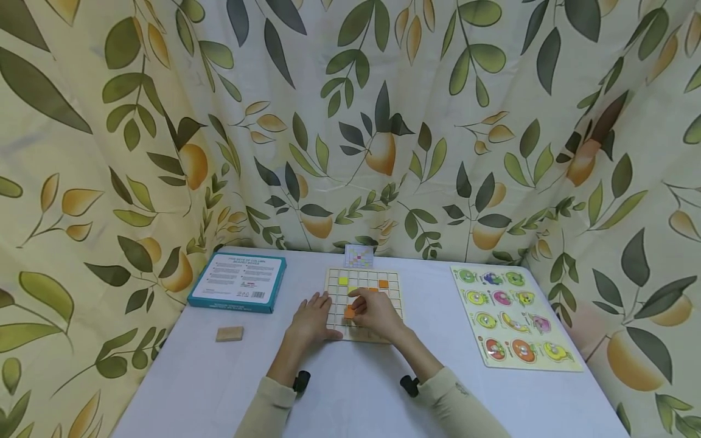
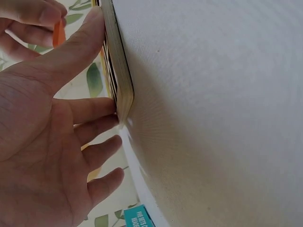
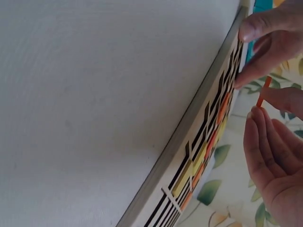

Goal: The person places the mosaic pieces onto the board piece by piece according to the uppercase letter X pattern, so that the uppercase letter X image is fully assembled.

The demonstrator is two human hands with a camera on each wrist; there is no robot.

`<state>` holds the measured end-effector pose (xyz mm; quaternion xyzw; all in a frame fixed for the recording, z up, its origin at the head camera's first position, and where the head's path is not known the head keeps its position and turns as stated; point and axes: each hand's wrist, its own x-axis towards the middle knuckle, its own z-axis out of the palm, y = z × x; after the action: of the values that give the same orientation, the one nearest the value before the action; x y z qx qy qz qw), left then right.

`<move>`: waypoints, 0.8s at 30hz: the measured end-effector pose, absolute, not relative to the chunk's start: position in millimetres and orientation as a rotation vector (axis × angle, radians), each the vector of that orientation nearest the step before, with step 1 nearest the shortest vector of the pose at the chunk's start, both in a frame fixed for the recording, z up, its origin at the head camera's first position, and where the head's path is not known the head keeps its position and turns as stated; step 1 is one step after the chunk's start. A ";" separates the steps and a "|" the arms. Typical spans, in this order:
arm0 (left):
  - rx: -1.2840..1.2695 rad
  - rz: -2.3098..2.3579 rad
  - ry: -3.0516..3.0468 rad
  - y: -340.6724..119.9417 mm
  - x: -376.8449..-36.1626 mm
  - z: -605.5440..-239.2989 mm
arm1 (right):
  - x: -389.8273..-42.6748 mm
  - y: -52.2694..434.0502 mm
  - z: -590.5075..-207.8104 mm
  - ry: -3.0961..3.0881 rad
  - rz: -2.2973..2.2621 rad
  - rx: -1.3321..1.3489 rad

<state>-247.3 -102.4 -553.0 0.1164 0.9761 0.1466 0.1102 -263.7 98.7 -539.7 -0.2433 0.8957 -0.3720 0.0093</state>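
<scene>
A square wooden grid board lies flat on the table, with yellow tiles and orange tiles in some of its cells. My right hand is over the board and pinches a thin square orange tile between thumb and fingertips. The held tile is tilted on edge in both wrist views. At the board's left side, my left hand rests with its fingers spread. Its thumb touches the near edge, while other fingers lie along the side. The right hand hides part of the grid.
Behind the board stands a small pattern card with coloured squares. To the left lie a teal-edged box and a small wooden block. On the right is a fruit-and-vegetable picture board. Patterned curtains surround the table.
</scene>
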 end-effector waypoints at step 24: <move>0.332 0.482 2.861 -102.9 -247.9 -555.2 | -269.7 79.4 -558.5 2.721 -1.100 -0.666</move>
<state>-247.9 -102.9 -555.2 0.1129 0.9738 0.1640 0.1103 -269.7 79.4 -558.5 -0.2207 0.9022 -0.3646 0.0662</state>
